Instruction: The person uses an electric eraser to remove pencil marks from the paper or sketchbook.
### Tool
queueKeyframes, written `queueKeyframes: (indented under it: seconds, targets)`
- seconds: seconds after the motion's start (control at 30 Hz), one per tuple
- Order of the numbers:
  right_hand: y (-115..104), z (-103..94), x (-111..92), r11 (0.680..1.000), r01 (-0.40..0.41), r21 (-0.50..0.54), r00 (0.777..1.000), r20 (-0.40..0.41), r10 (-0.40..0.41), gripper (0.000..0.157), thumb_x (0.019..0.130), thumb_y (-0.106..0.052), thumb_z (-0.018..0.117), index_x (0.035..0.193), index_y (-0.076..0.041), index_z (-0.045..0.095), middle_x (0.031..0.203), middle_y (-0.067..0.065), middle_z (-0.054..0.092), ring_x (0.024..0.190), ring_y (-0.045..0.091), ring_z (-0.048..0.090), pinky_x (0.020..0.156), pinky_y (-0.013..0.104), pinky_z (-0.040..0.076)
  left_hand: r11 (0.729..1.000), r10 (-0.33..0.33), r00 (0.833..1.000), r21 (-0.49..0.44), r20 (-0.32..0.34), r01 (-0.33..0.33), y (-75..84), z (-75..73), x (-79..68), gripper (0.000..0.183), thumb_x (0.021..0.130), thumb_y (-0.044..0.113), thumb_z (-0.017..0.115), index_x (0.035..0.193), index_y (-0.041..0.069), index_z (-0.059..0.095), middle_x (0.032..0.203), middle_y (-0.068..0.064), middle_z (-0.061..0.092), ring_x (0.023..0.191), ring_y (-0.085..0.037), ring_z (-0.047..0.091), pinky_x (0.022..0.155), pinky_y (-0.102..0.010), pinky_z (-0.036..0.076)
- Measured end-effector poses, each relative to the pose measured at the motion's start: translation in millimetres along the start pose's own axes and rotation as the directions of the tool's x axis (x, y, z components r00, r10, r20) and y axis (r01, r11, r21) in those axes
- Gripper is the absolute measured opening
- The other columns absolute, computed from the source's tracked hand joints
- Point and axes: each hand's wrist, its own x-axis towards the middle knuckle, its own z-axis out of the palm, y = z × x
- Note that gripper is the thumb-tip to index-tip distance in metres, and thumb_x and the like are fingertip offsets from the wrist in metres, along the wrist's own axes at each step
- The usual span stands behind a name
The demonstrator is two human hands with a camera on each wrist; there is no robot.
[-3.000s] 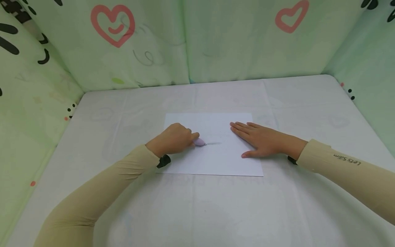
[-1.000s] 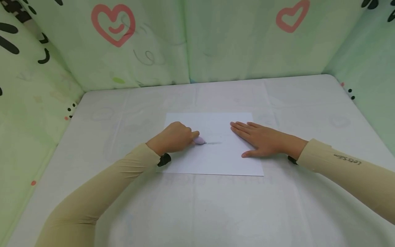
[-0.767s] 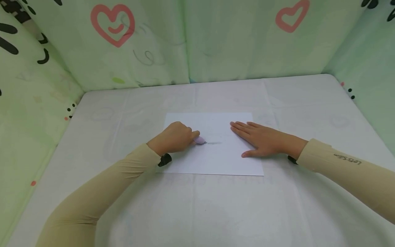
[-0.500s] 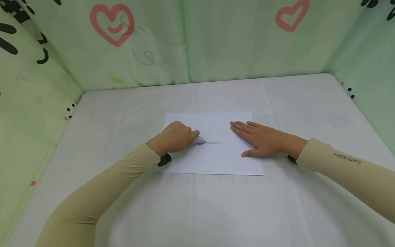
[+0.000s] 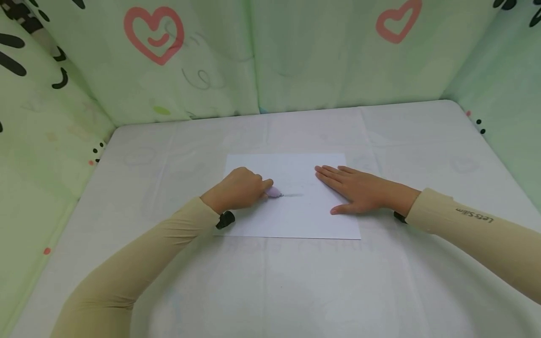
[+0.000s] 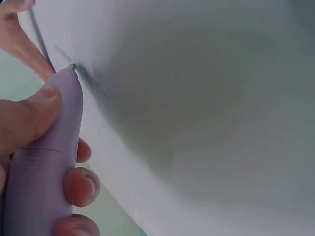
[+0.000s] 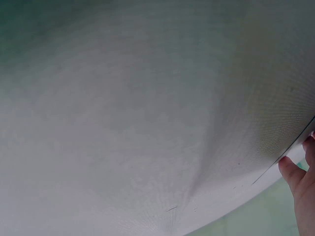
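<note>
In the head view, my left hand (image 5: pixel 239 188) grips a lilac electric eraser (image 5: pixel 274 192) with a thick, tapering body. The left wrist view shows the thumb on one side of the eraser (image 6: pixel 43 189) and curled fingers on the other. Its small tip touches the white paper (image 5: pixel 291 223) at the left end of a short, faint grey line (image 5: pixel 293 195). Tiny dark specks lie about the line. My right hand (image 5: pixel 361 191) rests flat on the paper's right part, fingers straight and thumb spread; only some fingers show in the right wrist view.
A white cloth with soft creases covers the table (image 5: pixel 270 286) around the paper. Green curtains (image 5: pixel 317 56) with printed hearts stand behind and at both sides. Black wrist cameras (image 5: pixel 226 219) sit under both sleeve cuffs.
The left hand and electric eraser have stayed almost in place, with the tip at the line's left end. No clear change in the line shows. The right hand has not moved.
</note>
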Motion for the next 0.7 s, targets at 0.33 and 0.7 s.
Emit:
queueKeyframes:
  seconds: [0.33,0.7]
  targets:
    - [1.3,0.4,0.5,1.000,0.000,0.004,1.000,0.003,0.000,0.092,0.088,-0.060,0.050,0.150,-0.005,0.012,0.159,0.009,0.008,0.147,0.028,0.012,0.115,0.049,0.014,1.000,-0.003,1.000,-0.014,-0.025,0.002,-0.2,1.9,1.1,0.019,0.091,0.027,0.060,0.084,0.010,0.054,0.056,-0.004,0.054,0.047,-0.012,0.034,0.047,-0.025,0.022]
    - [1.7,0.3,0.7,1.000,0.005,-0.002,1.000,-0.001,-0.005,0.092,0.088,-0.060,0.050,0.150,-0.005,0.012,0.159,0.009,0.008,0.147,0.028,0.012,0.115,0.050,0.015,1.000,0.010,0.999,-0.001,-0.038,-0.010,-0.3,2.1,3.2,0.019,0.091,0.027,0.060,0.084,0.010,0.054,0.057,-0.005,0.055,0.046,-0.013,0.037,0.046,-0.025,0.023]
